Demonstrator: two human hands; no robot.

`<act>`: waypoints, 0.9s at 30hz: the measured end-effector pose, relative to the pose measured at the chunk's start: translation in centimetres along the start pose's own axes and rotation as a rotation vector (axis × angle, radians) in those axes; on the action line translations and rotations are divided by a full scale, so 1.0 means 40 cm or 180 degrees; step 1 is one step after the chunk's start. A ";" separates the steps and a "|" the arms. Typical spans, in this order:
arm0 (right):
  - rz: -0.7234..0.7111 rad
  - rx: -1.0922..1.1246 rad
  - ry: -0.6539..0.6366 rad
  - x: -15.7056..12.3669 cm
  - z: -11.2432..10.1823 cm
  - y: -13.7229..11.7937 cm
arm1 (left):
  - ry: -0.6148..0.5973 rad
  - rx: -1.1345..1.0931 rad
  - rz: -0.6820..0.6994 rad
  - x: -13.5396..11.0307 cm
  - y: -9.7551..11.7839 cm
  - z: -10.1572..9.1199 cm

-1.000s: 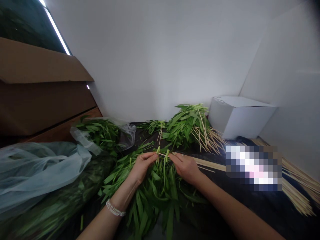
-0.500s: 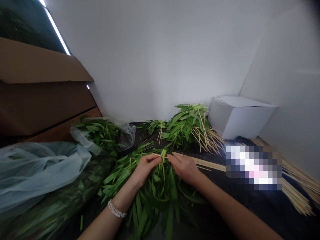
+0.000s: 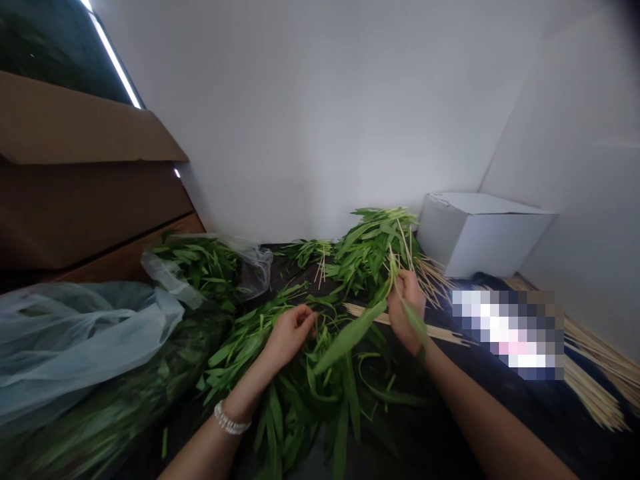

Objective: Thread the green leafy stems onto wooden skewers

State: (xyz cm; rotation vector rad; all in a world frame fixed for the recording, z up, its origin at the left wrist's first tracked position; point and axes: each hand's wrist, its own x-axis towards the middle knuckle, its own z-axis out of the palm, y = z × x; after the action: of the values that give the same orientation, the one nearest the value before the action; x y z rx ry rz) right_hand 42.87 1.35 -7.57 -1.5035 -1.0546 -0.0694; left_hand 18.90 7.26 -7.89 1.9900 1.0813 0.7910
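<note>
My right hand (image 3: 406, 308) is raised in front of the far pile, its fingers closed round a small bunch of leafy greens (image 3: 350, 339), which look like water spinach. The stems point up out of the hand and a long leaf hangs to the left. A skewer may be among them; the hand hides most of it. My left hand (image 3: 294, 332) is low over a heap of loose greens (image 3: 240, 343), thumb and fingertips pinched together; what they hold, if anything, is hidden. Beyond both hands lies a pile of skewered greens (image 3: 363, 250) with bamboo skewers (image 3: 434, 280) sticking out.
Behind the hands is a small skewered bunch (image 3: 315, 252). Plastic bags (image 3: 90, 333) of greens stand at left, below a cardboard box (image 3: 85, 200). Loose bamboo skewers (image 3: 435, 333) lie right, with more skewers (image 3: 595, 393) by a blurred patch. A white box (image 3: 480, 233) stands against the wall.
My right hand has moved up and to the right with the greens, away from my left hand. My left hand has shifted only slightly.
</note>
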 end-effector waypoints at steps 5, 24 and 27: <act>-0.0027 0.0204 -0.0203 -0.010 0.003 -0.006 | -0.0190 0.1298 -0.0056 -0.014 0.003 -0.008; -0.0941 -0.0226 -0.0514 -0.033 0.026 0.008 | 0.0437 -0.2515 -0.0458 0.000 0.031 -0.023; -0.1284 -0.0279 -0.0635 -0.044 0.032 0.007 | 0.0373 -0.2761 -0.0593 0.004 0.021 -0.024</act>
State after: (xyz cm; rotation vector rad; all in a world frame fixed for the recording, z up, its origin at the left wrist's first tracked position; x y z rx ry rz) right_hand 41.38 1.44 -9.18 -1.3751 -1.5230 -0.2553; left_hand 18.56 7.36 -6.65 1.1097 0.7709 1.0525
